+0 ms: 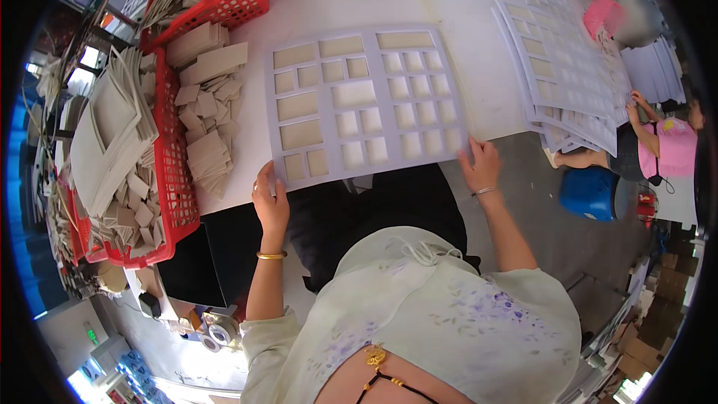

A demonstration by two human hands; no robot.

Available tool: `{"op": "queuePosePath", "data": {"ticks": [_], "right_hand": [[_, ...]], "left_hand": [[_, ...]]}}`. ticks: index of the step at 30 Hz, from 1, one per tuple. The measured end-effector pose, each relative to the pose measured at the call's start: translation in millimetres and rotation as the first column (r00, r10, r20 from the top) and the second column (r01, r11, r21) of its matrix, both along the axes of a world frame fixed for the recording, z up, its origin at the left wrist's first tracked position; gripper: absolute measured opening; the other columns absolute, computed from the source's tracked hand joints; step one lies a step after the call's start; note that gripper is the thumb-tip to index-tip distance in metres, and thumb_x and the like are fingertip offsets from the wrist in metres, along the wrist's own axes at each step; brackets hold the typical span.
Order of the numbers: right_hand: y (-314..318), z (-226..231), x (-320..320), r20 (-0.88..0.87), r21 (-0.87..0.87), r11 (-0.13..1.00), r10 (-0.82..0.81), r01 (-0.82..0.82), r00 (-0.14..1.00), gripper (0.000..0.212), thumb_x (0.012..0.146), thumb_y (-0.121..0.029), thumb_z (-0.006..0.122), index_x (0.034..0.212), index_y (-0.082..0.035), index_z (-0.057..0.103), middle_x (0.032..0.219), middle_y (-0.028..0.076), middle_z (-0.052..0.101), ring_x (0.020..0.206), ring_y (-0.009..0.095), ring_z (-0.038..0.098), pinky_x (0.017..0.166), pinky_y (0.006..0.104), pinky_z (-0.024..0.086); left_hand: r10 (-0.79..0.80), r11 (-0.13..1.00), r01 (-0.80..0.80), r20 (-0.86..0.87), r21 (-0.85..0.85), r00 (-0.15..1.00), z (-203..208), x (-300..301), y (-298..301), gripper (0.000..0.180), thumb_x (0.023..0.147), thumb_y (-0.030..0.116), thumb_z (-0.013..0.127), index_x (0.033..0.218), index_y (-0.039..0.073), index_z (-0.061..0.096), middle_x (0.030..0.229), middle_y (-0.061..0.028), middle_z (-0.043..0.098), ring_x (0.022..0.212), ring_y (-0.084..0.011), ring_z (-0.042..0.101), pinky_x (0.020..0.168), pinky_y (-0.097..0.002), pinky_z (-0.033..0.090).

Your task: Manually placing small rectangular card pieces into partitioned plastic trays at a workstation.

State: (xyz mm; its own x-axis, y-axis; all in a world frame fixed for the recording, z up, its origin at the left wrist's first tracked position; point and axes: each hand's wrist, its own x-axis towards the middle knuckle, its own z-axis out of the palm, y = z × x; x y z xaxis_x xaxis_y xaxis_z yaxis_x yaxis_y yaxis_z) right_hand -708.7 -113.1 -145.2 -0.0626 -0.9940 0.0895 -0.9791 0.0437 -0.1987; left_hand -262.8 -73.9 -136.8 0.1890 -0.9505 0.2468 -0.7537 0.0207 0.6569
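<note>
1. Head view looks down on our two hands at the near edge of a white table (314, 0), where a large pale grey die-cut sheet (364, 102) lies flat with its grid of square and oblong windows.
2. Our left hand (271, 198) grips the sheet's near left corner, fingers curled loosely on its edge; a gold bangle sits on that wrist.
3. Our right hand (481, 167) rests on the sheet's near right corner, fingers spread and only partly bent, pinching the edge as far as we can tell.
4. Some windows in the sheet's left part show tan card, the rest look pale.
5. Just left of the sheet lies a loose heap of tan card pieces (209, 97) on the table.
6. Beyond that heap stands a red basket (173, 172) full of more grey-tan card, and a second red basket (224, 0) stands at the far left of the table.
7. More grid sheets (565, 67) are stacked at the table's right end.
8. Another person (666, 142) in a pink top sits low beside a blue bucket (591, 193) on the right.
</note>
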Motion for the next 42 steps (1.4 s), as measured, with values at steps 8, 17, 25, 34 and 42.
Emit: {"op": "queuePosePath", "data": {"ticks": [8, 17, 25, 34, 42], "right_hand": [[-28, 13, -30, 0.844, 0.314, 0.903, -0.123, 0.294, -0.522, 0.038, 0.093, -0.031, 0.054, 0.124, -0.009, 0.051, 0.117, 0.007, 0.06, 0.104, 0.023, 0.058, 0.086, 0.0397, 0.049], [-112, 120, -121, 0.857, 0.207, 0.8, 0.13, 0.563, -0.499, 0.045, 0.093, -0.039, 0.053, 0.124, -0.006, 0.052, 0.124, 0.01, 0.057, 0.112, 0.028, 0.056, 0.097, 0.0455, 0.045], [-131, 200, -439, 0.99, 0.063, 0.732, 0.038, 0.678, -0.133, 0.038, 0.095, -0.031, 0.049, 0.122, -0.006, 0.055, 0.124, 0.008, 0.058, 0.112, 0.023, 0.057, 0.095, 0.0377, 0.046], [-263, 129, -480, 0.021, -0.45, 0.591, -0.743, 0.67, 0.669, 0.041, 0.089, -0.035, 0.052, 0.104, 0.003, 0.059, 0.105, 0.022, 0.062, 0.096, 0.036, 0.058, 0.083, 0.045, 0.046], [-433, 63, -158, 0.506, -0.466, 0.856, 0.052, 0.222, 0.861, 0.042, 0.09, -0.032, 0.056, 0.12, -0.004, 0.05, 0.107, 0.016, 0.062, 0.096, 0.027, 0.061, 0.084, 0.0384, 0.048]], "left_hand": [[-0.115, 0.99, 0.126, -0.141, 0.071, 0.983, 13, -50, 18, 0.036, 0.081, -0.001, 0.054, 0.118, 0.0, 0.052, 0.109, -0.0169, 0.061, 0.101, -0.0331, 0.058, 0.09, -0.0399, 0.043], [-0.403, 0.913, 0.408, -0.12, 0.02, 0.907, 38, -86, 4, 0.047, 0.082, -0.004, 0.055, 0.128, 0.0, 0.045, 0.12, -0.0155, 0.056, 0.103, -0.0306, 0.058, 0.089, -0.039, 0.044], [-0.328, 0.938, 0.341, -0.171, 0.055, 0.929, 35, -64, -6, 0.048, 0.079, -0.007, 0.056, 0.125, 0.002, 0.045, 0.119, -0.0151, 0.056, 0.095, -0.0258, 0.061, 0.078, -0.036, 0.049], [-0.343, 0.936, 0.352, -0.205, 0.01, 0.917, 37, -67, -68, 0.047, 0.079, -0.004, 0.057, 0.124, 0.004, 0.045, 0.115, -0.0156, 0.057, 0.098, -0.0287, 0.06, 0.081, -0.0374, 0.049], [-0.341, 0.937, 0.327, -0.122, -0.121, 0.932, 9, -92, -228, 0.051, 0.08, -0.001, 0.059, 0.126, -0.001, 0.04, 0.124, -0.0182, 0.051, 0.116, -0.0332, 0.05, 0.096, -0.0395, 0.041]]}}
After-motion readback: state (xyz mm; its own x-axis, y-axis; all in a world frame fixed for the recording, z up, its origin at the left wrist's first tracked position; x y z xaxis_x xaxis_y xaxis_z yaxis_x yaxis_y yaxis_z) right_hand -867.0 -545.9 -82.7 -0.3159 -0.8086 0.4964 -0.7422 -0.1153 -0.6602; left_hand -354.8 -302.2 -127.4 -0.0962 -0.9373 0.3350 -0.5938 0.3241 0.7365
